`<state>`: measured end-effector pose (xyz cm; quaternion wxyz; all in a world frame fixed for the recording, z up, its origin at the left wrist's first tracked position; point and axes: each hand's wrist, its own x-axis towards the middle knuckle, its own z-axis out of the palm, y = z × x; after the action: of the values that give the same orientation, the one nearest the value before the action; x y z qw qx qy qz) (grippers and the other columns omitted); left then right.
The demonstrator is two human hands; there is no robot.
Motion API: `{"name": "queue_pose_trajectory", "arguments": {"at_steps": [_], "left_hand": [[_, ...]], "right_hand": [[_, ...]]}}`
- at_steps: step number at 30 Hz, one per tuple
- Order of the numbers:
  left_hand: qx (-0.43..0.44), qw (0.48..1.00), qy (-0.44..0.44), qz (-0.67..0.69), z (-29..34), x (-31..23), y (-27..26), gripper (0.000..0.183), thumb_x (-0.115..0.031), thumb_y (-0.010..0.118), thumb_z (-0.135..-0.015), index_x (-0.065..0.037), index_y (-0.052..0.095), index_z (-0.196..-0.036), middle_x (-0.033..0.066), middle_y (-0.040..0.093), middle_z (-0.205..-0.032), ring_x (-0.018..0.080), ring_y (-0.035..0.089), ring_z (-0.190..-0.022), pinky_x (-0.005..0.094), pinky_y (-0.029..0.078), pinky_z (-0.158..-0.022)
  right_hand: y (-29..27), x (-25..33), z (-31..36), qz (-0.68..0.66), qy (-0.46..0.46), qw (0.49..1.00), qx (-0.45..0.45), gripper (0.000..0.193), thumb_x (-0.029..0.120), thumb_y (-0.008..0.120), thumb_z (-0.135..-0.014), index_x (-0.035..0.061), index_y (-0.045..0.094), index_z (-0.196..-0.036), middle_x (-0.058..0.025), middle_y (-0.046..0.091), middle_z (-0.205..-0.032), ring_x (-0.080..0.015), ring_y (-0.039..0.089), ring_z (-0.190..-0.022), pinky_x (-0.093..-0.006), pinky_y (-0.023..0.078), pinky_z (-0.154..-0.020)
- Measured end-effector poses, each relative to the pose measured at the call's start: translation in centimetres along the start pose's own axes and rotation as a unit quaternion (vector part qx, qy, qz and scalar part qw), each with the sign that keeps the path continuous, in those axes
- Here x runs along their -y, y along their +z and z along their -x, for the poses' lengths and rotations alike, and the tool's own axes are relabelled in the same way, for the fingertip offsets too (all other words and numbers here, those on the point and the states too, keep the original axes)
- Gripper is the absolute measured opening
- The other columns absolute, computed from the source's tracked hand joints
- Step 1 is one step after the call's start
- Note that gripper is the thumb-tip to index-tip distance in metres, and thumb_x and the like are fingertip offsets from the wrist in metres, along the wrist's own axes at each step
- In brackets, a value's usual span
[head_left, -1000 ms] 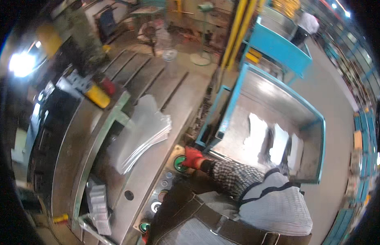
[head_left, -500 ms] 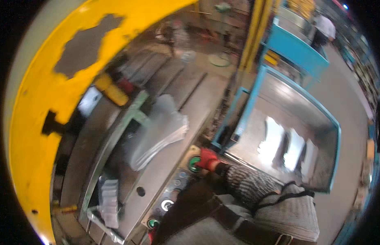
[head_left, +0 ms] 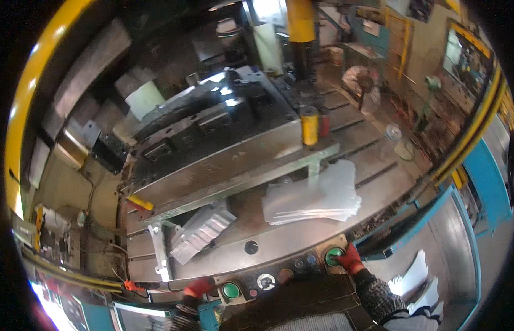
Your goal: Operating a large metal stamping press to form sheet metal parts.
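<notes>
My right hand point(head_left: 351, 258), in a red glove, reaches the right green push button point(head_left: 334, 256) on the control panel point(head_left: 293, 277), fingers extended and touching it. My left hand point(head_left: 199, 287), also red-gloved, is just left of the left green push button point(head_left: 230, 290). It looks loosely open and holds nothing; its finger detail is blurred. Beyond the panel, a stack of flat sheet-metal blanks point(head_left: 309, 198) lies on the slotted metal press bed point(head_left: 229, 259). A ridged metal piece point(head_left: 203, 234) lies left of the stack.
A large die block point(head_left: 224, 160) stands behind a pale green bar point(head_left: 251, 179). A yellow cylinder point(head_left: 309, 127) is at its right end. At right, a blue-framed bin point(head_left: 461, 243) holds several shiny metal pieces point(head_left: 414, 276). A bent person point(head_left: 361, 83) is beyond the bed.
My view has swung left, bringing the die block and both green buttons into sight. My right hand stays at its button. My left hand shows more fully, beside its button.
</notes>
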<state>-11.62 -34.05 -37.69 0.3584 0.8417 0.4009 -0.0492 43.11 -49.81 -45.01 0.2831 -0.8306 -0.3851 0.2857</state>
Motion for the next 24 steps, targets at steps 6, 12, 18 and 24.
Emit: {"name": "queue_pose_trajectory", "arguments": {"at_steps": [6, 12, 18, 24], "left_hand": [[-0.407, 0.904, 0.091, -0.098, -7.0, -21.0, -27.0, 0.046, -0.012, 0.062, -0.066, -0.003, 0.050, -0.110, 0.0150, 0.056, -0.101, 0.0288, 0.053, -0.093, 0.0333, 0.040, -0.081], [-0.527, 0.767, 0.188, -0.313, -17.4, -26.0, -40.8, 0.062, -0.018, 0.062, -0.067, -0.007, 0.037, -0.123, 0.0176, 0.039, -0.123, 0.0339, 0.035, -0.114, 0.0389, 0.027, -0.095], [-0.422, 0.861, 0.117, -0.260, -21.3, -25.3, -41.9, 0.034, -0.017, 0.061, -0.067, -0.009, 0.056, -0.100, 0.0061, 0.059, -0.098, 0.0201, 0.056, -0.092, 0.0301, 0.043, -0.079], [-0.547, 0.761, 0.241, -0.250, -16.0, -22.0, -39.7, 0.037, -0.007, 0.059, -0.068, -0.005, 0.054, -0.105, 0.0108, 0.057, -0.103, 0.0242, 0.053, -0.097, 0.0309, 0.041, -0.083]], "right_hand": [[0.1, -2.0, -0.7, -0.042, -0.044, 0.997, 0.036, 0.093, 0.031, 0.080, -0.046, -0.0002, 0.030, -0.119, -0.0203, 0.047, -0.113, -0.0308, 0.046, -0.105, -0.0361, 0.039, -0.086], [-3.6, -1.0, -2.3, -0.130, -0.025, 0.990, -0.053, 0.076, 0.017, 0.072, -0.059, 0.0012, 0.032, -0.123, -0.0154, 0.049, -0.112, -0.0269, 0.047, -0.103, -0.0340, 0.037, -0.088], [-10.6, 11.3, -2.1, 0.038, -0.200, 0.957, -0.206, 0.090, 0.035, 0.072, -0.052, 0.0015, 0.029, -0.124, -0.0184, 0.042, -0.118, -0.0320, 0.037, -0.112, -0.0408, 0.026, -0.096], [-10.1, 18.5, -7.3, 0.313, -0.303, 0.899, -0.036, 0.107, 0.047, 0.073, -0.042, 0.0030, 0.024, -0.127, -0.0236, 0.020, -0.129, -0.0386, 0.016, -0.122, -0.0456, 0.012, -0.102]]}}
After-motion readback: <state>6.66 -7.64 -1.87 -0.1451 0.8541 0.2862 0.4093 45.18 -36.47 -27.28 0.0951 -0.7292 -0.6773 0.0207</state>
